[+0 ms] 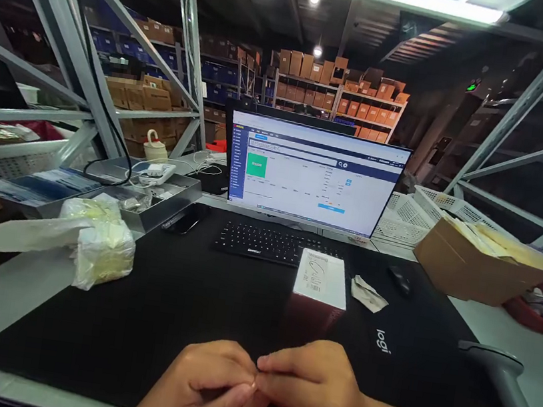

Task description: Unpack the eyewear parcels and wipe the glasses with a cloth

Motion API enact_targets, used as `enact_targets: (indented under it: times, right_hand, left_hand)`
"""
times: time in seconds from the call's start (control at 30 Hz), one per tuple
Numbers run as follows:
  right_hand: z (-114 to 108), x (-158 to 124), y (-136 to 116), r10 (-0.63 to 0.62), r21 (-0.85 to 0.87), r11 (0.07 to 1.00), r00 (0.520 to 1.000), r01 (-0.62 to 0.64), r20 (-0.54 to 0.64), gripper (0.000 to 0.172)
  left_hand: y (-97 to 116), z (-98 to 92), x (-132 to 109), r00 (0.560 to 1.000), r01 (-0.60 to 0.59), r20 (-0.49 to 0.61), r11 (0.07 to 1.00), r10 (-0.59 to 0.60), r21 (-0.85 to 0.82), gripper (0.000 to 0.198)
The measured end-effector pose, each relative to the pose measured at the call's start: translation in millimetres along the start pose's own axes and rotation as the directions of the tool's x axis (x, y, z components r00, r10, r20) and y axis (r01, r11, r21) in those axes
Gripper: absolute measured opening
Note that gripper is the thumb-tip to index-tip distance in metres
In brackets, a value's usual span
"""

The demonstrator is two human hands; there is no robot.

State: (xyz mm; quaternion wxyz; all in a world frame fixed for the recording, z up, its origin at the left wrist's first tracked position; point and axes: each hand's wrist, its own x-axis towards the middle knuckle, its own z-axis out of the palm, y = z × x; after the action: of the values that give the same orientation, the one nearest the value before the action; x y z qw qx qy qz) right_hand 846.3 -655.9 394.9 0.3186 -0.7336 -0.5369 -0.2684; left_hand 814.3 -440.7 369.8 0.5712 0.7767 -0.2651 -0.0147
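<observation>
At the front of the desk my left hand (206,383) and my right hand (314,385) meet, fingertips against fingertips. Both are closed in a pinch; whatever sits between the fingers, if anything, is hidden. Just beyond my right hand stands a box (321,283) with a white top and dark red sides, a printed label on its top. Beside it lies a crumpled piece of pale paper (368,295). Off to the left rests a bundle in clear wrap (107,244) with yellowish contents.
Behind the box are a black keyboard (266,242) and a lit monitor (306,175). A mouse (399,280) and a barcode scanner (508,392) lie on the right. A cardboard box of envelopes (475,266) stands farther right. A phone (185,220) lies by a grey tray (166,199).
</observation>
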Motion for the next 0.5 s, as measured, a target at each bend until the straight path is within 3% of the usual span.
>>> enact_targets:
  times: [0.1, 0.2, 0.4, 0.5]
  right_hand:
    - [7, 4, 6, -0.134, -0.139, 0.983, 0.983, 0.116, -0.128, 0.017]
    - [14, 6, 11, -0.204, -0.214, 0.963, 0.963, 0.165, -0.176, 0.017]
    - [17, 8, 18, -0.163, -0.313, 0.944, 0.972, 0.105, -0.168, 0.017]
    - [14, 8, 20, -0.149, -0.323, 0.943, 0.97, 0.081, -0.191, 0.018]
  left_hand:
    - [-3, -8.4, 12, 1.0, 0.02, 0.025, 0.999, -0.019, -0.037, 0.022]
    - [-6, -14.5, 23, 0.999, 0.036, 0.019, 0.999, -0.035, -0.025, 0.025]
    - [-7, -17.9, 43, 0.988, 0.119, 0.094, 0.99, -0.125, 0.069, 0.029]
    - [-4, -18.2, 49, 0.985, 0.089, 0.142, 0.993, -0.1, 0.08, 0.031]
